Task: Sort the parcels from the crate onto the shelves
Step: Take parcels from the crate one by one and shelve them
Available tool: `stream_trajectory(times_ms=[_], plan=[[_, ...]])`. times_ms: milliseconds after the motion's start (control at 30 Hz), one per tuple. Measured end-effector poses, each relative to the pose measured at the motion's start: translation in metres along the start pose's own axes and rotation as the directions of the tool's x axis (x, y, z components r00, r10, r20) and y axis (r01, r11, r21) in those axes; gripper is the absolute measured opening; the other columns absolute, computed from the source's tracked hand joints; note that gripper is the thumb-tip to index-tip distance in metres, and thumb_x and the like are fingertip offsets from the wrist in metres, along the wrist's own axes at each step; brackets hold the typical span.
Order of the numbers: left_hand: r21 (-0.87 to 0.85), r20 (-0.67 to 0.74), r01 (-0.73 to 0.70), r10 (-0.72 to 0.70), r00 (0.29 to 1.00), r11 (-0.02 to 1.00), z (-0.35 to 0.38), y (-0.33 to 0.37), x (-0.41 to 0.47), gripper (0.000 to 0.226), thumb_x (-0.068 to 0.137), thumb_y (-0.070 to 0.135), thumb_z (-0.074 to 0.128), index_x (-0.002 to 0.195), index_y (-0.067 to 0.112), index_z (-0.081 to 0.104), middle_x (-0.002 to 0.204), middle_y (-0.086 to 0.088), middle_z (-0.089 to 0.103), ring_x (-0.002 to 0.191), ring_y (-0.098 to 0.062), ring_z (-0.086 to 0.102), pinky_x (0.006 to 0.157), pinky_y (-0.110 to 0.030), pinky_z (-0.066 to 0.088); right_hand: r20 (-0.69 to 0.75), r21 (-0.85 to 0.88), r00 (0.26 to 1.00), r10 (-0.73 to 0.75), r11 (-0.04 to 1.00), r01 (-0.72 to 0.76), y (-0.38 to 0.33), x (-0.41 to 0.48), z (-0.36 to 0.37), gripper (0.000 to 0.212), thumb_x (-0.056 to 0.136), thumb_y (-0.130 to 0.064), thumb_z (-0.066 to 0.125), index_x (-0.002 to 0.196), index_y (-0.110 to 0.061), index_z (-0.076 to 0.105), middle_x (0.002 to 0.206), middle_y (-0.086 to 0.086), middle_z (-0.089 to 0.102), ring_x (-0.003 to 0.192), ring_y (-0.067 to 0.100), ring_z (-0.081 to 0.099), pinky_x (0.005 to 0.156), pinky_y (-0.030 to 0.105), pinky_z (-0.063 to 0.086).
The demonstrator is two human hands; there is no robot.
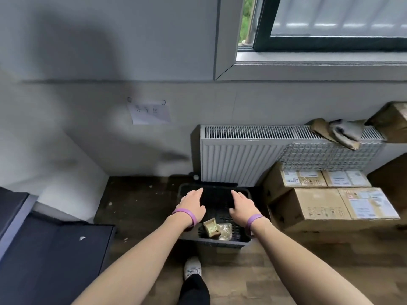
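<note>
Both hands – left hand (191, 204), right hand (243, 208) – flat-fingered, holding nothing over black crate (217, 242); small parcels (218, 231) just behind wrists.

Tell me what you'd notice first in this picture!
The left hand and right hand are spread open over a black crate on the floor. Two small parcels lie at the crate's near end. To the right, brown boxes sit stacked by a white radiator under the window.
</note>
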State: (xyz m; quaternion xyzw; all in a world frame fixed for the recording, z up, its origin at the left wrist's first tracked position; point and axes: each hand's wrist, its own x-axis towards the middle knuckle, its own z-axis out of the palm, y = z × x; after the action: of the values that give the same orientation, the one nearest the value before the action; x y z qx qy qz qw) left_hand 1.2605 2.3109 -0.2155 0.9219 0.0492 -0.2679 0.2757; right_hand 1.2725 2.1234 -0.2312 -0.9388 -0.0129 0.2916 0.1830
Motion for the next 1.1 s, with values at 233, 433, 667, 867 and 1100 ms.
stream_trajectory(times_ms=[233, 433, 667, 867, 1100], plan=[[0.037, 0.127, 0.026, -0.03, 0.991, 0.999, 0.009, -0.016, 0.082, 0.064, 0.094, 0.021, 0.047, 0.151, 0.024, 0.02, 0.157, 0.0, 0.024, 0.141, -0.024, 0.029, 0.114, -0.044, 0.03, 0.065, 0.032, 0.994, 0.088, 0.995, -0.09, 0.006, 0.073, 0.009, 0.065, 0.095, -0.02, 0.046, 0.153, -0.014, 0.017, 0.155, 0.011, 0.027, 0.137, 0.038, 0.032, 0.11, 0.044, 0.033], [0.072, 0.179, 0.1, -0.112, 0.977, 0.992, 0.035, -0.038, 0.155, 0.063, 0.094, 0.022, 0.046, 0.151, 0.025, 0.02, 0.156, -0.002, 0.026, 0.139, -0.027, 0.032, 0.113, -0.045, 0.031, 0.146, 0.037, 0.984, 0.103, 0.993, -0.109, 0.03, 0.147, 0.041, 0.064, 0.093, -0.018, 0.044, 0.151, -0.016, 0.02, 0.153, 0.01, 0.029, 0.132, 0.039, 0.038, 0.106, 0.049, 0.037], [0.042, 0.188, 0.168, -0.173, 0.967, 0.985, 0.115, -0.072, 0.262, 0.061, 0.096, 0.02, 0.045, 0.151, 0.026, 0.021, 0.156, 0.001, 0.026, 0.139, -0.025, 0.032, 0.111, -0.046, 0.033, 0.247, -0.008, 0.966, 0.071, 0.997, -0.071, 0.086, 0.252, 0.127, 0.061, 0.095, -0.018, 0.042, 0.151, -0.015, 0.019, 0.155, 0.011, 0.027, 0.135, 0.038, 0.034, 0.107, 0.047, 0.037], [0.065, 0.239, 0.198, -0.208, 0.949, 0.978, 0.233, -0.136, 0.335, 0.059, 0.097, 0.021, 0.045, 0.151, 0.025, 0.022, 0.156, 0.0, 0.026, 0.14, -0.025, 0.03, 0.113, -0.045, 0.031, 0.316, -0.001, 0.946, 0.074, 0.997, -0.077, 0.14, 0.327, 0.245, 0.066, 0.093, -0.016, 0.045, 0.152, -0.015, 0.016, 0.154, 0.011, 0.027, 0.137, 0.036, 0.032, 0.11, 0.047, 0.034], [0.062, 0.318, 0.302, -0.305, 0.898, 0.951, 0.351, -0.212, 0.377, 0.062, 0.095, 0.021, 0.045, 0.151, 0.026, 0.018, 0.155, -0.002, 0.027, 0.139, -0.027, 0.032, 0.112, -0.044, 0.032, 0.395, 0.052, 0.912, 0.108, 0.989, -0.139, 0.185, 0.373, 0.364, 0.074, 0.094, -0.015, 0.045, 0.154, -0.018, 0.003, 0.154, 0.013, 0.029, 0.132, 0.037, 0.039, 0.108, 0.044, 0.035]])
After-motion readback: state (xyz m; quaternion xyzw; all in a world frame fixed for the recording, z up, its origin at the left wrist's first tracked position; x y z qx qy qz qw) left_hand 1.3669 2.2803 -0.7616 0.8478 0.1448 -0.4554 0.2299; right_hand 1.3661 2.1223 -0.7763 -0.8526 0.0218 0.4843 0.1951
